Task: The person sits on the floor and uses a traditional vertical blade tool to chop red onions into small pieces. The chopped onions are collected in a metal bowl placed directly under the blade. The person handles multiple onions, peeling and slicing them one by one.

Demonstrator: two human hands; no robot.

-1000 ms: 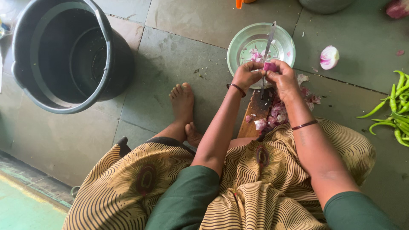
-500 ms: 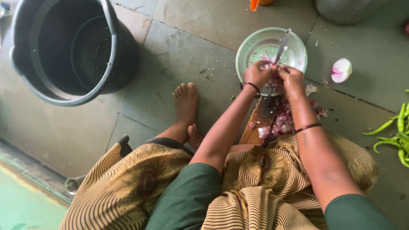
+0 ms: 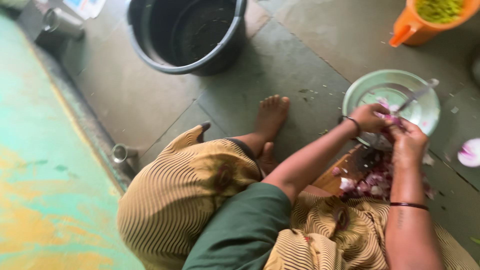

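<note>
person is sitting on the stone floor (image 3: pixel 280 55), head cam looking down. left hand (image 3: pixel 369 117) and right hand (image 3: pixel 409 144) are meeting at approx 2 o'clock in the frame, both closing around a piece of purple onion (image 3: pixel 391 119) and pressing it against an upright blade (image 3: pixel 416 95); fingers curled shut on the onion, tho the exact finger hold is blurry. the onion is sitting btw the two hands, right over the near edge of a round metal plate (image 3: pixel 365 90). the blade is slanting up toward 1 o'clock across the plate.

just below the hands, at 6 o'clock from them, chopped onion bits (image 3: pixel 372 182) are lying on a wooden board (image 3: pixel 336 175). a half onion (image 3: pixel 470 152) is resting on the floor at 3 o'clock, apart from the right hand. an orange jug (image 3: pixel 425 25) w/ green stuff inside is sitting at 1 o'clock, well apart. a black bucket (image 3: pixel 187 32) is standing at 11 o'clock. person's bare foot (image 3: pixel 270 117) is lying btw the bucket and the plate. thin dark bangles are showing on both wrists.
</note>
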